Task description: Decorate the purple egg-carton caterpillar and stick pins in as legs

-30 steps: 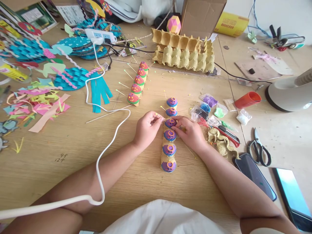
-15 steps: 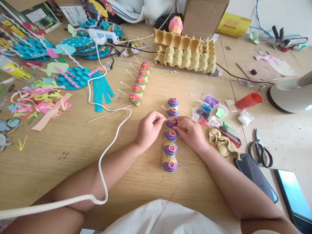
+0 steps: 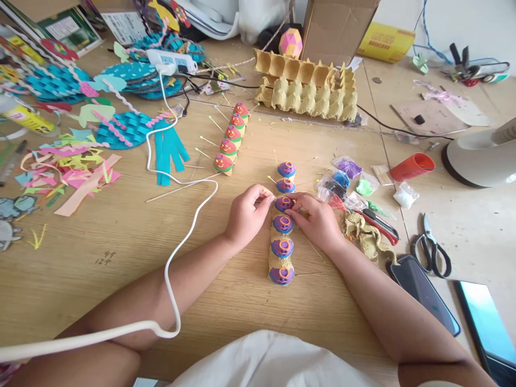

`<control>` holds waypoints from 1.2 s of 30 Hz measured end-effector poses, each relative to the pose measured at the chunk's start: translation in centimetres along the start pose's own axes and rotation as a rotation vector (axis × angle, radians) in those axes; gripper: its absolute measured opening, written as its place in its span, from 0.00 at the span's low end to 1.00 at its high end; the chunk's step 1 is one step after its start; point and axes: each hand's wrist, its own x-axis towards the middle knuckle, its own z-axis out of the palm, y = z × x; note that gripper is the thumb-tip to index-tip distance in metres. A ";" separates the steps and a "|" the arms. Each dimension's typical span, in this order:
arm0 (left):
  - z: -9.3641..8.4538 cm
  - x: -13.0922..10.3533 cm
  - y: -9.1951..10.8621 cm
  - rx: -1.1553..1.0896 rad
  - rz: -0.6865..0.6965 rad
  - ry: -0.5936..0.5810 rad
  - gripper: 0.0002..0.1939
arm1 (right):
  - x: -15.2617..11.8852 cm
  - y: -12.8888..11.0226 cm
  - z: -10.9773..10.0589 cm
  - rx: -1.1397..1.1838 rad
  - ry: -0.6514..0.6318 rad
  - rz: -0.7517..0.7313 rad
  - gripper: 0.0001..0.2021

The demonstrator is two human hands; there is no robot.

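An egg-carton strip (image 3: 282, 236) lies lengthwise before me, its bumps covered in purple and blue clay with orange rings and small faces. My left hand (image 3: 250, 211) pinches a thin stick with a yellow tip (image 3: 264, 190) against the strip's left side, by the third bump from the far end. On the other side, my right hand (image 3: 312, 215) grips that same bump between thumb and fingers. Other thin yellow-tipped sticks poke out from the strip's sides. A second strip (image 3: 231, 140), red and green with green-tipped sticks, stands farther back to the left.
Clay bags (image 3: 347, 167), a cutter (image 3: 381, 226), scissors (image 3: 430, 250) and phones (image 3: 423, 293) lie to the right. A white cable (image 3: 193, 215) crosses the table and my left forearm. Egg cartons (image 3: 314, 97) sit at the back; paper scraps (image 3: 86, 177) lie at left.
Almost nothing differs. Both hands keep their places at the third bump, with the left fingers on the stick; the view has shifted very slightly.
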 end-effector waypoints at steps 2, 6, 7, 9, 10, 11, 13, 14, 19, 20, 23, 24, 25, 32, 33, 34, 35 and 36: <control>0.0 0.0 0.0 0.007 0.007 -0.001 0.05 | 0.0 0.0 0.0 0.001 0.001 0.001 0.09; 0.0 0.0 -0.1 0.019 0.016 -0.005 0.05 | 0.0 0.0 0.0 0.005 -0.002 0.002 0.08; 0.0 0.0 -0.1 0.018 0.016 -0.005 0.05 | 0.1 0.0 0.0 0.005 -0.003 0.005 0.08; 0.1 -0.1 -0.1 0.014 0.019 -0.004 0.05 | 0.1 -0.1 0.0 0.004 -0.005 0.012 0.08; 0.1 -0.1 -0.1 0.013 0.020 -0.004 0.05 | 0.1 -0.1 0.0 0.003 -0.004 0.014 0.08; 0.1 -0.1 -0.1 0.014 0.022 -0.003 0.05 | 0.1 -0.1 0.0 0.003 -0.003 0.015 0.08; 0.1 -0.1 -0.1 0.017 0.024 -0.004 0.05 | 0.1 -0.1 0.0 0.005 -0.002 0.012 0.08; 0.1 -0.1 -0.1 0.021 0.023 -0.003 0.05 | 0.1 -0.1 0.0 0.006 -0.002 0.011 0.08; 0.0 -0.1 -0.1 0.029 0.025 -0.007 0.05 | 0.0 0.0 0.0 0.007 -0.002 0.008 0.08; 0.0 -0.1 0.0 0.032 0.027 -0.006 0.05 | 0.0 0.0 0.0 0.007 -0.001 0.008 0.08; 0.0 -0.1 0.1 0.047 0.035 0.001 0.05 | 0.1 0.0 0.0 0.004 -0.002 0.006 0.09; 0.0 -0.1 0.1 0.051 0.038 0.002 0.05 | 0.1 -0.1 0.0 0.003 -0.003 0.006 0.09; 0.0 -0.1 0.1 0.054 0.040 0.003 0.05 | 0.1 -0.1 0.0 0.002 -0.004 0.005 0.09; 0.0 -0.1 0.1 0.075 0.052 0.000 0.05 | 0.1 -0.1 0.0 0.005 -0.001 0.004 0.08; 0.0 -0.1 0.0 0.075 0.052 -0.002 0.05 | 0.2 -0.1 0.0 0.005 -0.002 0.007 0.08; 0.0 -0.1 0.0 0.075 0.053 -0.003 0.05 | 0.2 -0.1 0.0 0.006 -0.003 0.010 0.08; 0.0 -0.1 0.0 0.075 0.053 -0.004 0.05 | 0.2 -0.2 0.0 0.006 -0.003 0.013 0.08; 0.0 -0.1 0.0 0.074 0.054 -0.004 0.05 | 0.2 -0.2 0.0 0.007 -0.003 0.015 0.08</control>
